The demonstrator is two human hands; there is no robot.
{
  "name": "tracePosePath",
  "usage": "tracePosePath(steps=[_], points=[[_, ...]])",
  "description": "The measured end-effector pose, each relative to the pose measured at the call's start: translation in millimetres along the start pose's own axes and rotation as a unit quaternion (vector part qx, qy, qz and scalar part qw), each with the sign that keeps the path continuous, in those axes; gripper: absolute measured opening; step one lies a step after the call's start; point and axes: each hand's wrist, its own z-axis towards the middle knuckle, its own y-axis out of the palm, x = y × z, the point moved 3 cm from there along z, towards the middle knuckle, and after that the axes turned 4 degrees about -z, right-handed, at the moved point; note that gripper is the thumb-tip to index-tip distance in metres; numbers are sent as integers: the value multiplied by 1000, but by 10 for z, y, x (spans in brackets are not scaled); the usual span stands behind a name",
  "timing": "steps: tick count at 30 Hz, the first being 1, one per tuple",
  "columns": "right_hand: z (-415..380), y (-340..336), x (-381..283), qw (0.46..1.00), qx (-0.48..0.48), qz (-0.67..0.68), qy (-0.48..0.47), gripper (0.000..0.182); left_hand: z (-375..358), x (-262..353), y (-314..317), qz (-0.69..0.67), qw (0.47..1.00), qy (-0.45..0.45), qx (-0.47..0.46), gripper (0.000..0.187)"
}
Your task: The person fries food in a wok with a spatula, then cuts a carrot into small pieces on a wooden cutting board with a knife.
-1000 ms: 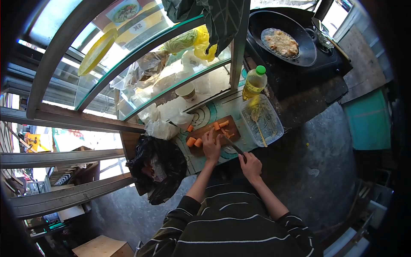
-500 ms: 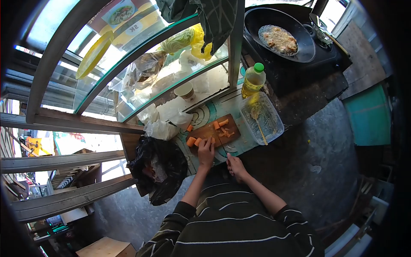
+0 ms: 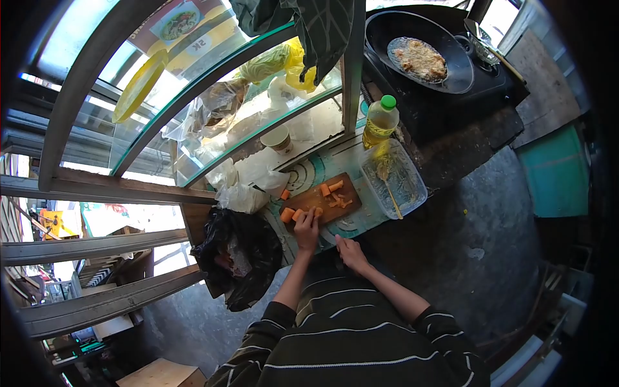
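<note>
My left hand [image 3: 307, 231] presses its fingertips on a carrot piece [image 3: 318, 211] at the near edge of a brown wooden cutting board [image 3: 310, 198]. Orange carrot chunks [image 3: 287, 215] lie left of those fingers. Farther right on the board are a thicker carrot piece [image 3: 336, 186] and a small heap of cut carrot [image 3: 339, 201]. My right hand [image 3: 351, 253] is closed round the handle of a knife [image 3: 327, 235], whose blade points toward the board and blurs against the table. Another carrot bit [image 3: 285, 193] rests just beyond the board's left end.
A plastic tub [image 3: 419, 188] with a whisk-like stick stands right of the board, beside an oil bottle [image 3: 380, 124]. Food fries in a wok [image 3: 451, 48] at the back right. A black plastic bag [image 3: 258, 248] and a glass case [image 3: 213, 109] are at left.
My right hand has drawn the knife left and slightly toward me, off the board. My left hand has shifted slightly left and nearer, its fingers still on the carrot.
</note>
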Motion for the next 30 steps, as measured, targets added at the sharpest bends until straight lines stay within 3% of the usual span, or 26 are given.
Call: tracePosePath(steps=[3,12,21,30], points=[[-1,-19,-14,996,37,-56,-54,49,2,0,-4,6,1000,16,9,25],[73,27,-29,1000,-17,-10,-2,48,-12,-4,-3,-6,1000,5,24,24],[240,70,5,996,-2,-65,-60,50,-4,3,-1,-10,999,19,28,24],[319,54,-75,995,-25,-82,-44,50,5,1,7,0,999,17,31,26]])
